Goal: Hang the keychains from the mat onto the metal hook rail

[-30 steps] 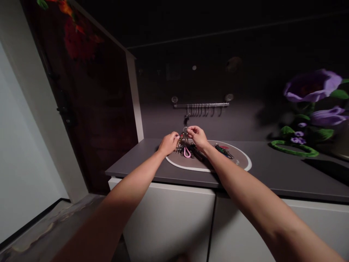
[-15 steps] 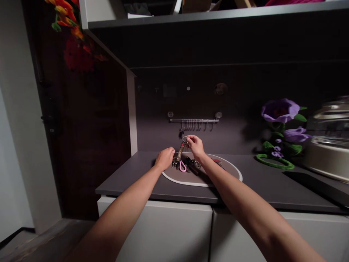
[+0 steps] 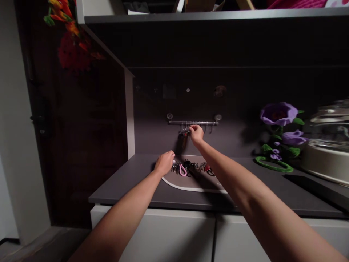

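My right hand (image 3: 196, 134) pinches the ring of a keyring (image 3: 185, 139) at the hook rail (image 3: 193, 123) on the back wall. A brownish fob with a red spot hangs from it, dark in the shade. Whether the ring touches a hook I cannot tell. My left hand (image 3: 164, 163) rests low at the mat's left edge, fingers curled together; anything inside them is hidden. Beside it, several bunches of keys (image 3: 194, 165) lie on the oval mat (image 3: 191, 186), one with a pink loop (image 3: 182, 170) and one with a red tag (image 3: 207, 167).
A purple flower decoration (image 3: 280, 113) with a green base ring stands on the right of the counter (image 3: 122, 185), next to a clear-domed cream container (image 3: 324, 156). A shelf (image 3: 218, 16) overhangs above. To the left is a dark door (image 3: 89, 145).
My right hand has lifted the keyring from just above the mat up to the hook rail. My left hand stays near the mat's left edge. The view has shifted slightly.
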`<control>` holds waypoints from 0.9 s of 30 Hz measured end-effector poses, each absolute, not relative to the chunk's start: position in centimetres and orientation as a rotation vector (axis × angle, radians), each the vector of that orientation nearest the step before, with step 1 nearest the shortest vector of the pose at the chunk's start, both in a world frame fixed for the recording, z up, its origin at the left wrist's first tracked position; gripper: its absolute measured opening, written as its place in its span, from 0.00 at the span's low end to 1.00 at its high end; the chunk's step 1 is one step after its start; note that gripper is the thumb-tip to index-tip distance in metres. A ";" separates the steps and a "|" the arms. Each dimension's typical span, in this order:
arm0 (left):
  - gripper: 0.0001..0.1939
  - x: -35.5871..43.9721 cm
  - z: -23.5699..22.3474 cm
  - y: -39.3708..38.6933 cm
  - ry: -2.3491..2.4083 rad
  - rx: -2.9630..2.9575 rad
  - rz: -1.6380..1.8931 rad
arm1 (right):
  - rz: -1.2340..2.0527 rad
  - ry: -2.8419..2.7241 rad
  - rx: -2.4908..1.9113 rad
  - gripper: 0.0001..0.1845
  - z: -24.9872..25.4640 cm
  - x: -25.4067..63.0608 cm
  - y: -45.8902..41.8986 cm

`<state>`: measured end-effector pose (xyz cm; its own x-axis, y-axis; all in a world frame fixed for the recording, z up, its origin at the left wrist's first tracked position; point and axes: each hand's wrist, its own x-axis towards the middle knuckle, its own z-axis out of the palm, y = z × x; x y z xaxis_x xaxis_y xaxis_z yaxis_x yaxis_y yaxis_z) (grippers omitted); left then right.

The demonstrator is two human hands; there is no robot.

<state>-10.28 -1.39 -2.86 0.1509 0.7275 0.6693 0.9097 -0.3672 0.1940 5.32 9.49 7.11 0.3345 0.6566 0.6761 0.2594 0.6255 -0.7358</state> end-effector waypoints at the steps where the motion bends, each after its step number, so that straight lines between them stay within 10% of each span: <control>1: 0.13 -10.3 -2.9 -1.4 -1.588 -2.176 -1.027 | 0.296 -1.232 -0.924 0.06 7.3 5.2 9.7; 27: 0.13 -10.5 -3.1 -0.9 -1.588 -2.162 -1.051 | 0.259 -1.178 -1.085 0.06 6.6 4.2 11.5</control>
